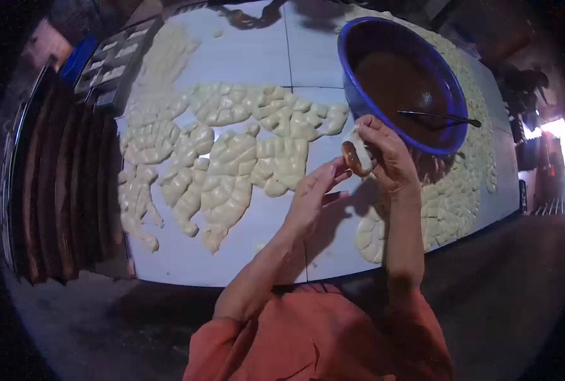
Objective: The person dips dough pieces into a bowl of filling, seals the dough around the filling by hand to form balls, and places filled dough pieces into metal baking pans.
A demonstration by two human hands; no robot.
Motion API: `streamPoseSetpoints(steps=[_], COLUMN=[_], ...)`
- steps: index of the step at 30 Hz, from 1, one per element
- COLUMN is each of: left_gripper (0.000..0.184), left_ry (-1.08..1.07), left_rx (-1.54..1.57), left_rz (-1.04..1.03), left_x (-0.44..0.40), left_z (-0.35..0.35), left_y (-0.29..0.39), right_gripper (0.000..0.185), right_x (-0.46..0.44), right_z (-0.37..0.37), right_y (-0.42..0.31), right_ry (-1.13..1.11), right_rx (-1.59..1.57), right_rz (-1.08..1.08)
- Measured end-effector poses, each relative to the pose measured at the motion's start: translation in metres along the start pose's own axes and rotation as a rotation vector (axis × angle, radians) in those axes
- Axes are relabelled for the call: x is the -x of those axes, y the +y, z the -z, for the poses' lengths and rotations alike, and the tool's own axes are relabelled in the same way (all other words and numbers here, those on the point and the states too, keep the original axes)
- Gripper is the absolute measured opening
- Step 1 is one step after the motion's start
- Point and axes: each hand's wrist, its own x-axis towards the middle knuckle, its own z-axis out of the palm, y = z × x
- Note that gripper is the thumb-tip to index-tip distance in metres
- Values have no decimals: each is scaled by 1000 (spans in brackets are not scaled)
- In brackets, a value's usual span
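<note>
Near the middle of the table, my right hand pinches a piece of pale dough with brown filling on its left side. My left hand touches the filling's lower left edge with its fingertips, the fingers partly spread; whether it grips anything is hard to see. Beyond my right hand stands a blue basin holding brown filling, with a dark stick-like utensil lying across it. Flattened pale dough pieces lie to the left, and more dough pieces lie to the right.
The white table has seams between its panels. Dark upright trays stand along its left side, with a compartmented rack behind them. A blue object is at the upper left. Bright light enters at the far right.
</note>
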Motion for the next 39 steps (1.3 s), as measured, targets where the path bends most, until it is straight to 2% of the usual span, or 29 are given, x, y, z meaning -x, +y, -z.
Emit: streamPoseSetpoints(steps=[2, 3, 5, 6, 7, 8, 10, 11, 12, 13, 14, 15, 16, 19, 22, 24, 25, 28, 29, 32, 34, 36, 37, 38, 39], left_gripper=[34, 31, 30, 30, 27, 27, 24, 28, 28, 30, 33, 37, 37, 38, 39, 38, 37, 36, 36, 36, 34, 33, 34, 34, 35], left_ry=[32, 27, 88, 124, 290, 300, 382, 358, 366, 364, 361, 319, 324, 340, 329, 318, 326, 333, 303, 304, 305, 301, 292, 284, 253], left_rx=[136, 264, 195, 122, 49, 53, -76, -49, -51, -135, -219, -23, -23, -279, -275, -274, -270, -263, -227, -212, -217, -212, -192, -171, -281], left_rz=[29, 60, 4, -51, 6, 2, -45, -80, -83, -113, -142, -159, -163, -134, -195, -186, -137, -70, -74, -55, -52, -43, -36, -32, -18], left_x=[7, 12, 24, 31, 39, 45, 56, 58, 60, 61, 63, 63, 67, 75, 77, 74, 76, 76, 74, 73, 74, 74, 72, 70, 70], left_z=[12, 19, 52, 63, 68, 73, 84, 92, 95, 98, 100, 101, 103, 108, 105, 109, 107, 106, 107, 101, 100, 102, 107, 113, 118], left_y=[0, -1, -9, -4, 0, 3, 5, 1, 3, 6, 6, 7, 8, 15, 17, 20, 27, 32, 30, 29, 28, 25, 22, 20, 25], right_gripper=[17, 18, 19, 20, 21, 30, 39, 39, 39, 40, 40, 37, 35, 29, 24, 24, 24, 24, 22, 20, 22, 23, 22, 22, 23], right_x=[12, 20, 38, 47, 54, 56, 61, 65, 69, 71, 71, 70, 69, 68, 71, 75, 76, 75, 70, 69, 73, 75, 74, 75, 77], right_z=[-3, -13, -33, -43, -49, -49, -62, -69, -84, -95, -100, -104, -106, -108, -113, -122, -121, -115, -102, -102, -103, -104, -102, -104, -108], right_y=[28, 38, 55, 60, 65, 80, 102, 111, 115, 119, 125, 132, 139, 150, 154, 159, 159, 154, 165, 165, 161, 161, 158, 156, 150], right_ry=[-171, -151, -133, -131, -132, -190, -213, -222, -164, -101, -108, -52, 6, 77, 141, 313, 316, 260, 255, 275, 271, 210, 155, 155, 136], right_rx=[-8, -15, -24, 103, 232, 312, 696, 692, 857, 1022, 1019, 1113, 1203, 1159, 1201, 725, 725, 396, 573, 660, 651, 636, 874, 874, 1035], right_rz=[-97, -98, -110, -99, -84, -54, 234, 232, 324, 419, 421, 542, 664, 701, 785, 421, 420, 232, 367, 423, 378, 399, 575, 575, 689])
